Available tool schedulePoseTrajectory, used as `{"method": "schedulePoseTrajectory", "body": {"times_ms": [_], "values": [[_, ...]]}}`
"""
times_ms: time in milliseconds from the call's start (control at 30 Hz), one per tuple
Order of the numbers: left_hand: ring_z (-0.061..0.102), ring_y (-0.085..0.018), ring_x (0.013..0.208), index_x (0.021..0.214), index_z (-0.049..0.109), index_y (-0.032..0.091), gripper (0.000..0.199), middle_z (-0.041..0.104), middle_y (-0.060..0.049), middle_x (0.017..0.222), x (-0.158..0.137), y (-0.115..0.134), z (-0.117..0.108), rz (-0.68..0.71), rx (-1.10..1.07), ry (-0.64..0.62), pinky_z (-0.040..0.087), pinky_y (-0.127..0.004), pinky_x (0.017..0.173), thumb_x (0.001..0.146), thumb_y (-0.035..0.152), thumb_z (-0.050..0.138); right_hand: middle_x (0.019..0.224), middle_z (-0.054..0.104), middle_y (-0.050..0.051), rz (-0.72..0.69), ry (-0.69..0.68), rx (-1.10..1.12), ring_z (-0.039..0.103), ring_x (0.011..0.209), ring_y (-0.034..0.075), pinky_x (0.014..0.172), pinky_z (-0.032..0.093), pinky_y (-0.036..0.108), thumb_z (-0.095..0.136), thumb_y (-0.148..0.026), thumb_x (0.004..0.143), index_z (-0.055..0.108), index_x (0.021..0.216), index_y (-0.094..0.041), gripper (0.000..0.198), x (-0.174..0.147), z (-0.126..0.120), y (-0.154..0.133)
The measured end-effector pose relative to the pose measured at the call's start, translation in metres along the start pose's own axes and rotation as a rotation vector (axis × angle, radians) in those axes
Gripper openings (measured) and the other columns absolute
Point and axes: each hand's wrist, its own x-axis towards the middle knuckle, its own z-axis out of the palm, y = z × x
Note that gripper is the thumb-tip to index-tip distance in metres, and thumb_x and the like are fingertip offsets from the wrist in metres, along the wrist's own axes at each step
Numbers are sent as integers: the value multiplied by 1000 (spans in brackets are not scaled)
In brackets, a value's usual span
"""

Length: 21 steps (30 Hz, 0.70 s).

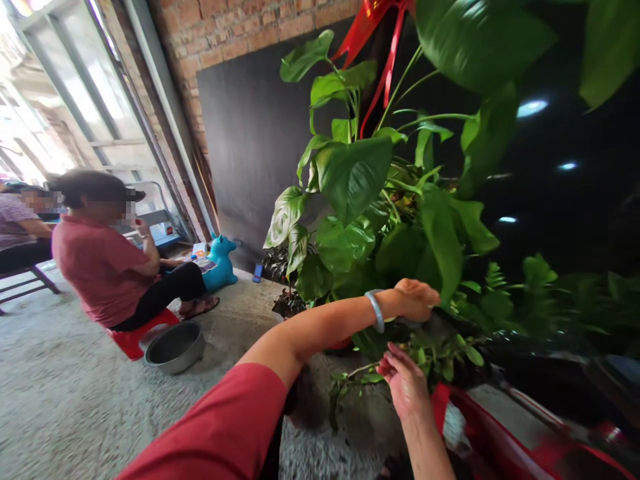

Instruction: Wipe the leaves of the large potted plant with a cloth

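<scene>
Right hand [407,383], palm up and fingers loosely curled, pinches a thin stem of a small-leaved green sprig [363,379] that trails off to its left over the grey concrete floor [75,407]. A shiny red curved surface [480,427] sits just right of that wrist; can't tell what it is.

Left hand [416,300], red sleeve, pale blue-grey bangle [375,310] on the wrist, reaches across just above the right hand. It is closed, knuckles up, fingers buried in foliage; can't tell what it grips.

Both hands are at the base of a large potted plant with broad glossy green leaves [353,177], which rises above and beyond them. Smaller fern-like fronds [495,277] spread right of the left hand.

Well left of the hands, a round grey metal basin [175,347] rests on the floor. Just beyond it, a person in a dark red shirt [103,263] sits on a low red plastic stool [133,340], back turned. A teal plastic toy animal [220,263] stands farther on, by a dark grey board [250,147] leaning on a red brick wall [225,30]. Red ribbon [380,40] hangs up top.
</scene>
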Motion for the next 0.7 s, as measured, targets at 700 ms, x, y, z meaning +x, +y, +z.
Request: {"method": "schedulePoseTrajectory", "body": {"times_ms": [700], "values": [[62,-27,118,148,51,24,60,60,-11,137,-68,5,41,-161,-144,338,54,-35,95,88,18,52,81,71,4,-65,291,10,69,77,21,67,56,36,68,-54,73,61,83,-24,33,50,-94,-44]]}}
